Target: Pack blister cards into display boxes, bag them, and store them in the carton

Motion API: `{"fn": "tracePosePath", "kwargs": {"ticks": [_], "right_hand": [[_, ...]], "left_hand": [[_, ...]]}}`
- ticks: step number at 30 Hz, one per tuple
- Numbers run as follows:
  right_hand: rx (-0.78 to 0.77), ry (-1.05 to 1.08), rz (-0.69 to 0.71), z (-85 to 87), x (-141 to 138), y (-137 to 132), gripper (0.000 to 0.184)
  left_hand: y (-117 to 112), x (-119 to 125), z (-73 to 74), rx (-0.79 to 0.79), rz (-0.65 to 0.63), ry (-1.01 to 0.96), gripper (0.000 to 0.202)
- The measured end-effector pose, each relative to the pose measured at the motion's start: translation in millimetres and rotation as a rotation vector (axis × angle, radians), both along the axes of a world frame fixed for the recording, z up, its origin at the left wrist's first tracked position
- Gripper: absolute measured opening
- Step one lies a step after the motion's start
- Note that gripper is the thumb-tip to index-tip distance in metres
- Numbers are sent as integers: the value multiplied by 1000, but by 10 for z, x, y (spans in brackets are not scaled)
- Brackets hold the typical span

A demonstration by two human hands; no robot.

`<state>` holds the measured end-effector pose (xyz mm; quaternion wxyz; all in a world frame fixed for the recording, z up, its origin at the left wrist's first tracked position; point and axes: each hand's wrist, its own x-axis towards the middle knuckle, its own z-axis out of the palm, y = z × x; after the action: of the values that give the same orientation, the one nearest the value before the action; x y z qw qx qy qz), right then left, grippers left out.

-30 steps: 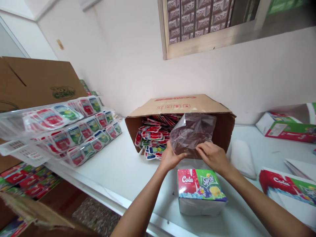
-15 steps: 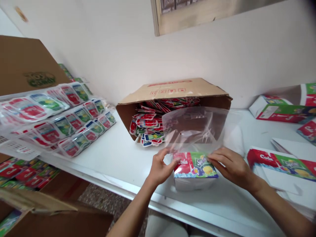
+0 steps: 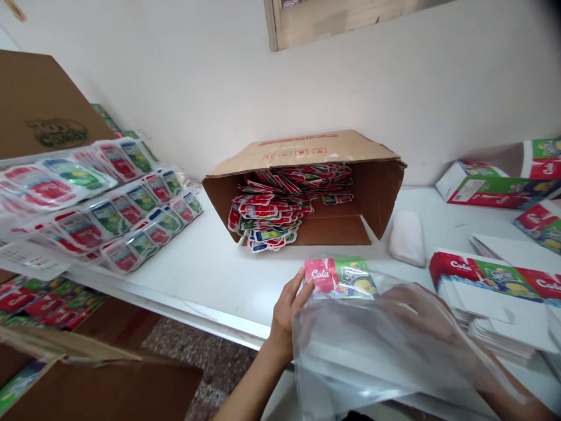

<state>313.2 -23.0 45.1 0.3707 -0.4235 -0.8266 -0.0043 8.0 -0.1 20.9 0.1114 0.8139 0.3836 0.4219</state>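
Note:
A small box printed "Cola" and "Sprite" lies on the table near its front edge, with clear film over its top. My left hand grips its left side, thumb and fingers at the edge. A clear plastic bag spreads from the box toward me and hangs past the table edge. Seen blurred through this film, my right hand is at the right of the box, fingers bent on the plastic. Its exact grip is partly obscured.
Behind stands a carton on its side, full of cola and sprite packets. A white block-like object lies right of it. Flat printed boxes are stacked at right. Bagged packet strips lie left; an open carton stands below.
The loose part of the plastic bag has swung from behind the box down toward me, now covering my right hand. The box has turned slightly and shifted up in view.

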Motion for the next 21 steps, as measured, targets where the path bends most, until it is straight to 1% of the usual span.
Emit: {"fn": "tracePosePath", "kwargs": {"ticks": [2, 4, 6, 8, 10, 12, 13, 14, 15, 16, 17, 18, 19, 21], "right_hand": [[-19, -18, 55, 118, -25, 3, 23], [-30, -36, 94, 226, -53, -2, 23], [-67, 12, 53, 245, -86, -1, 19], [-139, 118, -31, 144, -120, 14, 13], [-220, 233, -110, -43, -145, 46, 15], [-257, 320, -207, -237, -150, 98, 17], [-268, 360, -247, -312, -144, 132, 25], [-281, 396, -259, -364, -134, 169, 41], [-303, 424, -237, -391, -122, 209, 61], [-348, 430, -174, -396, -108, 248, 78], [-410, 416, -89, -382, -96, 284, 87], [-485, 388, -5, -356, -86, 315, 90], [-559, 354, 59, -325, -77, 337, 89], [-683, 313, 117, -267, -65, 356, 86]], "left_hand": [[6, -2, -4, -54, 1, -24, 68], [10, 1, 28, -134, -14, -28, 81], [11, 20, 52, -200, -7, -55, 90], [20, 56, 40, -227, 48, -106, 86], [43, 95, 3, -213, 102, -138, 76], [70, 119, -27, -203, 115, -125, 63], [82, 124, -30, -211, 107, -110, 55], [91, 126, -23, -230, 97, -93, 47], [95, 127, -8, -251, 90, -81, 41], [94, 129, 13, -263, 86, -71, 38], [89, 134, 36, -262, 82, -64, 39], [78, 143, 56, -252, 79, -60, 41], [61, 155, 69, -241, 81, -54, 43], [16, 185, 67, -234, 94, -41, 41]]}}
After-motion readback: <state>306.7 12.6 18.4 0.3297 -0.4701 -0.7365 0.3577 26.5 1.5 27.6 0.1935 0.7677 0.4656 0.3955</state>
